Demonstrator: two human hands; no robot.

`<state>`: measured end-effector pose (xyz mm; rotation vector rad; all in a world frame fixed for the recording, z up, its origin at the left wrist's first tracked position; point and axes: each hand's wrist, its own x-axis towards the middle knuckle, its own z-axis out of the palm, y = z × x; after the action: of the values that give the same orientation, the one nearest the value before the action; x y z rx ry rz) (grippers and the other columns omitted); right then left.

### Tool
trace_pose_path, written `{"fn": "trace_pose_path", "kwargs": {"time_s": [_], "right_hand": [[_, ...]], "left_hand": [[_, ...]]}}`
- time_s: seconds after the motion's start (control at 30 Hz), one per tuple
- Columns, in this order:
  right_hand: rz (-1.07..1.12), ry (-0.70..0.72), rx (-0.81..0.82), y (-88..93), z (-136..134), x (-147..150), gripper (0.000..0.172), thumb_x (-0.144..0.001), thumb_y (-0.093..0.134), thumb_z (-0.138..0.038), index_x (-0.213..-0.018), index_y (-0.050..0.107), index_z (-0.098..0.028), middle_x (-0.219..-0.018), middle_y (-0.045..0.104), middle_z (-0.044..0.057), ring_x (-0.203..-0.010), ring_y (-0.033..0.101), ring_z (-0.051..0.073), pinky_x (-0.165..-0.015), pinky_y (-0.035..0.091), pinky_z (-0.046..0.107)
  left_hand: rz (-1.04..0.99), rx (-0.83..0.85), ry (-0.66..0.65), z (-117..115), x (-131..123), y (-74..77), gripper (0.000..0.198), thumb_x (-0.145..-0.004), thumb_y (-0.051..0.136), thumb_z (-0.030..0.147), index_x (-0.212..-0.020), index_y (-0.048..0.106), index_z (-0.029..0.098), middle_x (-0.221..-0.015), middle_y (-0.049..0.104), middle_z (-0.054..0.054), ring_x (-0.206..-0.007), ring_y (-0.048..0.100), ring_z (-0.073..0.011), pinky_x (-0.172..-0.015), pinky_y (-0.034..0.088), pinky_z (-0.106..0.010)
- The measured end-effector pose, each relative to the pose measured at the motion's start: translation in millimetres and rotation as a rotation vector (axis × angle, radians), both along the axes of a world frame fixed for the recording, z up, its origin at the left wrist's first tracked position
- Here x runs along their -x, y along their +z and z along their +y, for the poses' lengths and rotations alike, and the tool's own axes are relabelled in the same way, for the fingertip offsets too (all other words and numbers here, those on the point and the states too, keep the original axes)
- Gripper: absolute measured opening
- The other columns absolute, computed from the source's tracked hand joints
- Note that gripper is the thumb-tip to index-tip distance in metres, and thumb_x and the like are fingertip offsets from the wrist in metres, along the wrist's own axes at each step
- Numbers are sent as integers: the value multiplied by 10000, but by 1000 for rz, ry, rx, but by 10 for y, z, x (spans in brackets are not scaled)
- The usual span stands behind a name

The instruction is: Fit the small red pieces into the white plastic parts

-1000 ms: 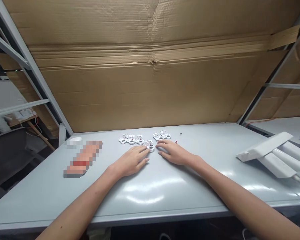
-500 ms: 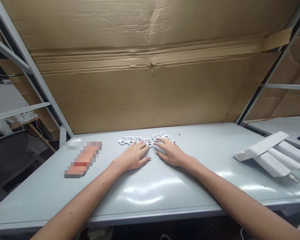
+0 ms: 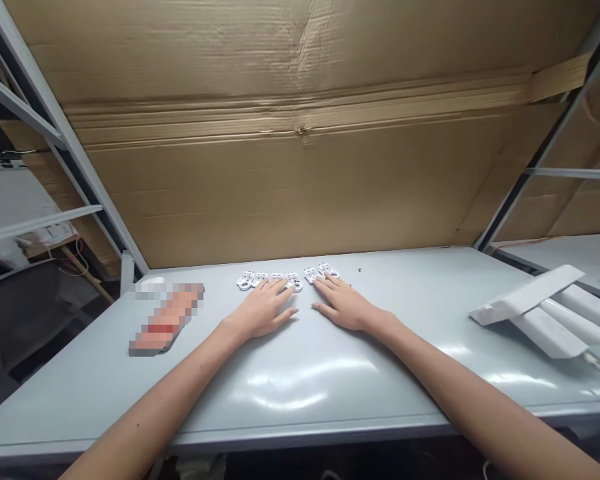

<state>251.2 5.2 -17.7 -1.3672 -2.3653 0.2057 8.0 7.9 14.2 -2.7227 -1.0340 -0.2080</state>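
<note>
The left hand point(image 3: 263, 311) and right hand point(image 3: 343, 305) are lying flat and open, palms down, a little apart, with neither one clamping anything. The left fingertips point(image 3: 281, 285) are reaching onto the middle of a row of flat white perforated plastic pieces point(image 3: 277, 277), and the right fingertips point(image 3: 326, 280) are touching or overlapping the two pieces at the row's right end; the exact contact is hard to tell at this size. The pieces are lying side by side near the far edge of a light grey smooth-topped table point(image 3: 405, 293), apparently lined up so both hands can reach them without stretching. A small gap is separating the four on the left from the two on the right.

A pixelated, blurred orange-and-red object point(image 3: 167, 320) is lying to the left, with a blurred white item point(image 3: 153, 284) behind it; neither can be identified. Long white bar-shaped pieces point(image 3: 540, 313) are sitting in a stack on the right. A large brown corrugated cardboard sheet point(image 3: 300, 193) is standing behind the table, between pale metal shelf uprights point(image 3: 55, 127). Nothing is standing between the hands and the row.
</note>
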Motion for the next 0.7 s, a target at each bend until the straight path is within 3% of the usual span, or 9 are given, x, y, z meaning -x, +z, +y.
{"fn": "trace_pose_path", "kwargs": {"time_s": [0.2, 0.33, 0.47, 0.7], "right_hand": [[-66, 52, -149, 144, -56, 19, 409, -969, 418, -361, -1264, 623, -166, -1271, 652, 155, -1193, 583, 314, -1019, 451, 470], [-22, -37, -241, 91, 4, 1, 463, -972, 408, -347, -1360, 541, -132, -1406, 549, 174, -1313, 486, 323, -1079, 402, 491], [-63, 28, -144, -9, 74, -23, 532, -973, 430, -403, -1426, 470, -127, -1494, 453, 173, -1397, 382, 343, -1124, 338, 532], [-20, 180, -111, 116, 19, -64, 338, -953, 479, -297, -1239, 642, -222, -1361, 587, 129, -1263, 531, 321, -1039, 438, 521]], "left_hand": [[-173, 15, -74, -139, 46, -41, 314, -991, 454, 336, -1218, 602, 177, -1346, 563, -154, -1252, 520, -303, -1047, 426, -471], [-244, 50, -74, -126, 78, -112, 282, -976, 483, 310, -1168, 638, 173, -1317, 582, -158, -1226, 544, -308, -1024, 458, -471], [-328, 55, -38, -90, 104, -137, 318, -975, 491, 314, -1214, 632, 160, -1366, 551, -161, -1270, 518, -309, -1069, 429, -470], [-364, 8, -11, -26, 198, -106, 310, -974, 487, 326, -1220, 626, 198, -1349, 567, -128, -1251, 526, -282, -1062, 438, -466]]}}
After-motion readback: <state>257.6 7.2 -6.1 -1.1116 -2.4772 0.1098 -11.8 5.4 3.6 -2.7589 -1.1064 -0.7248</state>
